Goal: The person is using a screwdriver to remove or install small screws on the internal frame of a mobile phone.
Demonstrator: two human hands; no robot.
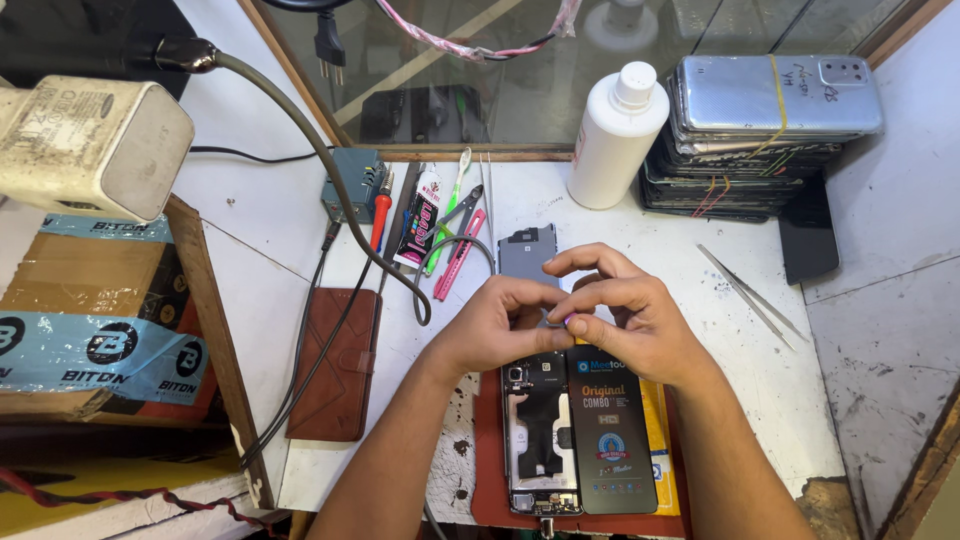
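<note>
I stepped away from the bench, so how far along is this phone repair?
Done: the opened phone lies with its insides bared, and a new display with its sticker on lies beside it. In hand: the left hand and right hand pinch something too small to identify. Left: the display is not yet fitted.

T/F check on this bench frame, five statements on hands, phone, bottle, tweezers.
1. Both hands, left hand and right hand, meet above the opened phone. True.
2. The white bottle lies on its side. False: it stands upright.
3. The tweezers are in the right hand. False: they lie on the table.
4. A brown wallet case lies left of the hands. True.
5. The stack of phones is banded. True.
</note>
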